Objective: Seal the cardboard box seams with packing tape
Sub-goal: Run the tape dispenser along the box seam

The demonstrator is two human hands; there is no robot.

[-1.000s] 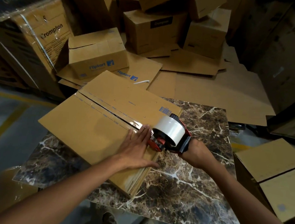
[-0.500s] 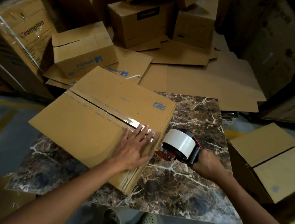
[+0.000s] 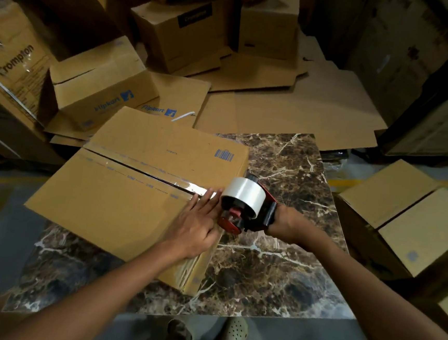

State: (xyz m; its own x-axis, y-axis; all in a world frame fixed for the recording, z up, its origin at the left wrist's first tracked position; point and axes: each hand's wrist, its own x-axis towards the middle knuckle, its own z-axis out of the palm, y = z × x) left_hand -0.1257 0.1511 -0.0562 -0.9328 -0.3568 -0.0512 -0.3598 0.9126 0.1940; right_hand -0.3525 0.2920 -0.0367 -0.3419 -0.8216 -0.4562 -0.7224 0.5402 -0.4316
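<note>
Pins tape [image 3: 189, 186] on the cardboard box [image 3: 122, 209], atop the table [image 3: 276, 269], under a flat, straight-fingered left grip [image 3: 196, 227]; wraps right grip [image 3: 286, 224] round the tape dispenser [image 3: 246, 207]. Risks a lifted tape end if yanked sideways.

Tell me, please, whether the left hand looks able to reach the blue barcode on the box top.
Probably yes. The left hand lies flat on the box, and only the taped seam and bare cardboard lie between its fingers and the barcode; the tape dispenser sits to their right.

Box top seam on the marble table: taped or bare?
Taped: glossy clear tape runs along the box seam to the left hand; right hand holds the tape dispenser.
</note>
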